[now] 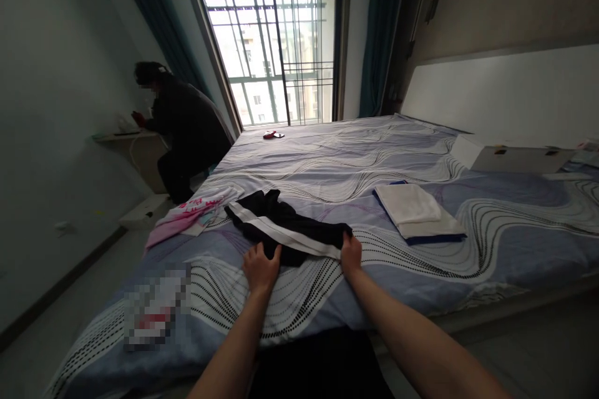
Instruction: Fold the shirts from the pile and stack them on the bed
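A dark garment with a white stripe (285,230), its exact kind hard to make out, lies bunched across the patterned bed in front of me. At its right end, my right hand (350,254) is closed on the fabric, thumb and fingers pinching the edge. My left hand (262,268) rests against the near left edge of the garment, thumb apart from the bent fingers. To the right is a folded stack of white and blue cloth (414,212). A white and pink cloth (187,215) with pink print lies left of the garment.
A blurred-out item (156,308) lies at the bed's near left. Small red and white objects (272,134) sit at the far edge. A white box (510,156) stands by the headboard (515,93). A person in dark clothes (187,124) sits at a small table (128,137).
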`<state>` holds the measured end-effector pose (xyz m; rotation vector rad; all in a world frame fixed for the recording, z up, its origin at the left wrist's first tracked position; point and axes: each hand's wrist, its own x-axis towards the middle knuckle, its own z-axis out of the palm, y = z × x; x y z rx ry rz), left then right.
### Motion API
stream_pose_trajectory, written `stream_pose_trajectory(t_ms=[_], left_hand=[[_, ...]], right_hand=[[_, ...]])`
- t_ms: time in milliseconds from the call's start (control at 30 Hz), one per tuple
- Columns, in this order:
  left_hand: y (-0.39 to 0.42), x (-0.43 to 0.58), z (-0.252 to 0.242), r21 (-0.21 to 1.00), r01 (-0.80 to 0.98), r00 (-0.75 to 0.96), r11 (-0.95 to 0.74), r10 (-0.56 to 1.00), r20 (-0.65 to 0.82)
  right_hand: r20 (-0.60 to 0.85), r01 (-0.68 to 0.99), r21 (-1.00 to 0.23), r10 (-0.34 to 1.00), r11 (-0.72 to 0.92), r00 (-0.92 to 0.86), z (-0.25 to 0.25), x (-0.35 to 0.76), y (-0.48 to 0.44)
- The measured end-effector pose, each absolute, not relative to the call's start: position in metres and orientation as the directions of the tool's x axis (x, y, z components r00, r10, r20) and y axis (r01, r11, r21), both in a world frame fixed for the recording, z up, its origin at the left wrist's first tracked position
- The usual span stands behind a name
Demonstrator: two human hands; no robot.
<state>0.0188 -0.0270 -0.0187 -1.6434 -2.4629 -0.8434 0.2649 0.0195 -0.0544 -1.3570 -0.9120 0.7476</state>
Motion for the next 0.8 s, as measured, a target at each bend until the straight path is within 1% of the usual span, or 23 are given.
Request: stream_pose_trajectory(t_ms=[33,100,200,267,300,333,367,400,433,467,500,533,567,633,667,733,800], left_hand=[[-0.028,0.02,-0.019,0.395,0.889,-0.376,0.233,0.863,0.337],[-0.03,0.02,-0.021,0.397,0.91,-0.261,0.115,0.905,0.337],[-0.039,0.023,-0.023,0.409,0.912,-0.119,-0.028,0.937,0.329],[-0.053,0.034,-0.025,0.415,0.907,-0.068,-0.078,0.943,0.325],[-0.062,0.042,-0.026,0.418,0.902,-0.04,-0.105,0.946,0.323],[-0.073,0.053,-0.029,0.426,0.895,-0.012,-0.131,0.948,0.318],[-0.086,0.066,-0.032,0.439,0.884,0.021,-0.161,0.951,0.308],[-0.099,0.08,-0.036,0.461,0.866,0.059,-0.195,0.955,0.292],[-0.112,0.093,-0.039,0.491,0.842,0.094,-0.223,0.957,0.274],[-0.125,0.106,-0.042,0.526,0.811,0.135,-0.254,0.958,0.254],[-0.137,0.117,-0.044,0.563,0.779,0.166,-0.278,0.956,0.243],[-0.146,0.125,-0.044,0.602,0.74,0.195,-0.3,0.952,0.236],[-0.153,0.128,-0.042,0.641,0.698,0.212,-0.318,0.948,0.239],[-0.158,0.12,-0.033,0.7,0.63,0.181,-0.337,0.94,0.29],[-0.156,0.109,-0.028,0.705,0.624,0.122,-0.337,0.933,0.338],[-0.144,0.075,-0.018,0.653,0.704,-0.079,-0.279,0.883,0.462],[-0.128,0.035,-0.013,0.55,0.831,-0.29,-0.079,0.783,0.55]], right_hand=[[0.069,-0.024,-0.995,0.848,0.096,0.525,-0.056,0.269,0.024],[0.025,-0.118,-0.987,0.835,0.108,0.55,-0.059,0.276,0.03],[0.006,-0.19,-0.974,0.848,0.126,0.53,-0.058,0.281,0.031],[0.042,-0.186,-0.97,0.864,0.155,0.501,-0.053,0.281,0.024],[0.098,-0.126,-0.976,0.88,0.175,0.465,-0.05,0.281,0.018],[0.172,-0.025,-0.98,0.899,0.199,0.402,-0.046,0.279,0.011],[0.253,0.107,-0.967,0.92,0.231,0.3,-0.043,0.277,0.003],[0.323,0.25,-0.927,0.933,0.278,0.158,-0.04,0.275,-0.005],[0.363,0.378,-0.863,0.932,0.336,0.0,-0.038,0.273,-0.012],[0.371,0.472,-0.791,0.918,0.39,-0.137,-0.036,0.271,-0.018],[0.362,0.54,-0.723,0.902,0.432,-0.236,-0.035,0.269,-0.024],[0.347,0.591,-0.667,0.891,0.453,-0.291,-0.035,0.267,-0.028],[0.337,0.628,-0.631,0.89,0.455,-0.306,-0.036,0.267,-0.031],[0.335,0.657,-0.624,0.905,0.423,-0.264,-0.038,0.267,-0.036],[0.341,0.644,-0.646,0.909,0.411,-0.238,-0.039,0.268,-0.038],[0.359,0.58,-0.709,0.913,0.401,-0.194,-0.041,0.273,-0.042],[0.361,0.492,-0.785,0.923,0.377,-0.132,-0.041,0.278,-0.046]])
